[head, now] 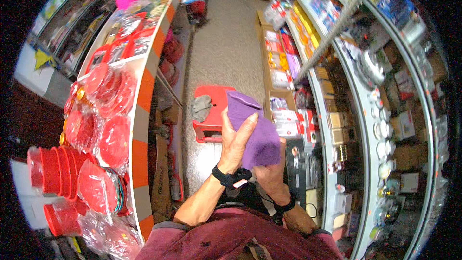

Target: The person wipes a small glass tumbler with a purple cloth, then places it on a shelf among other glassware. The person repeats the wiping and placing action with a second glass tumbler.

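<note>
A folded purple cloth (pixel 260 141) is held up in front of my body. My left hand (pixel 234 142) grips its left side, thumb lying across the front of the fabric. My right hand (pixel 271 175) holds the lower right part, and the cloth hides most of its fingers. Dark bands circle both wrists. Beyond the cloth, on the floor, stands a red plastic stool (pixel 216 105), partly covered from view by the cloth and my left hand. A crumpled grey rag (pixel 201 108) lies on the stool's left edge.
Along the left runs a display counter (pixel 140 115) with plastic-wrapped red goods (pixel 115 139) and stacked red buckets (pixel 59 171). Shelves (pixel 326 159) of small wares line the right, with cardboard boxes (pixel 279 95) of packets beside them. The aisle floor (pixel 225 43) stretches ahead.
</note>
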Tool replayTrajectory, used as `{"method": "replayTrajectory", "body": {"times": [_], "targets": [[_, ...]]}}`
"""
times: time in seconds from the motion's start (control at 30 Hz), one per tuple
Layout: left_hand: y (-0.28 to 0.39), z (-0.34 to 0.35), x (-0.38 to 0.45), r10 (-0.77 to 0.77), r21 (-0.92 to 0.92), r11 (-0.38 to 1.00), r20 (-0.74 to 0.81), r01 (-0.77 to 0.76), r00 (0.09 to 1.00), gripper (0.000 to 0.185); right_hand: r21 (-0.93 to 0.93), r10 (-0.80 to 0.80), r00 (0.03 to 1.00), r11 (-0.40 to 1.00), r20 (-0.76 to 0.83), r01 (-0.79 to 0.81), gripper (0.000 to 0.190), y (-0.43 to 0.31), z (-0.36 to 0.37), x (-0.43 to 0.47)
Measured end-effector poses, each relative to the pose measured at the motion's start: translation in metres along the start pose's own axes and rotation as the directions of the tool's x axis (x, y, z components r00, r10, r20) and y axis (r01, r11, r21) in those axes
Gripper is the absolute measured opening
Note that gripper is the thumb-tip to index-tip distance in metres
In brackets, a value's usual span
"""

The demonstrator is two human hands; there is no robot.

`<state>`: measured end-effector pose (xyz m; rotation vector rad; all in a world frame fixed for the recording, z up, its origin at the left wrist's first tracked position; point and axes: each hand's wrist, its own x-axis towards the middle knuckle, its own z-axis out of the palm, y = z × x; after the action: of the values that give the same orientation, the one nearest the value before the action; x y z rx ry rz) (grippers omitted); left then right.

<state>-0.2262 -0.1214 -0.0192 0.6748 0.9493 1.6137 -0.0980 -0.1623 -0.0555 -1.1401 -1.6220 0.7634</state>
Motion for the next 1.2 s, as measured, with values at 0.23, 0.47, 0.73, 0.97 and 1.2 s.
{"method": "replayTrajectory", "body": {"times": [0.23,0.47,0.73,0.97,1.2], "targets": [[0.068,-0.078,0.017,-0.105,-0.006,0.994,0.147,0.107,0.984,0.034,0.069,0.013,0.963,0.997,0.269,-0.033,0.052,-0.049,0.021,0.032],[0.077,-0.107,0.038,-0.497,-0.015,0.852,0.291,0.524,0.817,0.038,0.454,0.251,0.826,0.737,0.505,-0.501,0.042,-0.068,0.006,0.059],[0.034,-0.083,0.043,-0.421,-0.378,0.642,0.553,0.667,0.719,0.054,0.567,0.388,0.710,0.428,0.588,-0.704,0.032,-0.047,-0.023,0.082],[0.013,-0.053,0.036,-0.446,-0.299,0.746,0.439,0.595,0.780,0.038,0.529,0.395,0.724,0.499,0.565,-0.686,0.026,-0.032,-0.050,0.095],[-0.044,-0.056,0.021,-0.327,0.136,0.945,0.366,0.298,0.871,0.037,0.679,0.469,0.696,0.243,0.543,-0.693,0.050,-0.019,-0.057,0.126]]}}
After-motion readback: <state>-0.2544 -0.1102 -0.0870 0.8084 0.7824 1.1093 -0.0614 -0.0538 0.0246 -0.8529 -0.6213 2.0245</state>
